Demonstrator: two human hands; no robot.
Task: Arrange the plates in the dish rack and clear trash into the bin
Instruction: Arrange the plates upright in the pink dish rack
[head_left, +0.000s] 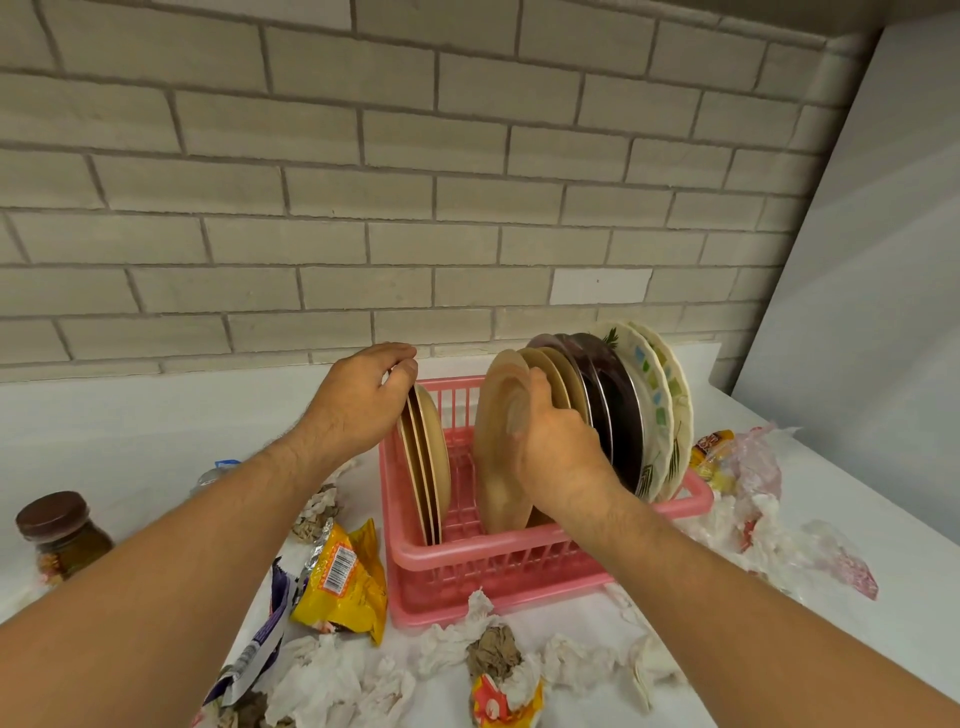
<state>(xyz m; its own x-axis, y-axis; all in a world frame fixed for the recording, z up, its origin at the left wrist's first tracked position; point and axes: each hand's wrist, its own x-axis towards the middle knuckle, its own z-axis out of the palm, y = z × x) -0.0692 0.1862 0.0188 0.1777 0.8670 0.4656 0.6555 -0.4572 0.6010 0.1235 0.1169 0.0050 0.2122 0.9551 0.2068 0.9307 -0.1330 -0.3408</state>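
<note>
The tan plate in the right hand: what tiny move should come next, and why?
Probably lean the tan plate rightward against the other tan plates and let go. The right hand grips it upright in the pink rack, right beside them, while the left hand holds a small stack at the rack's left end, across an open gap.

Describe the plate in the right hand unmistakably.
Find the pink plastic dish rack on the white counter. The left hand holds tan plates at its left end; across a gap stands a longer row. The tan round plate gripped by the right hand is that row's leftmost, alone facing the gap.
</note>
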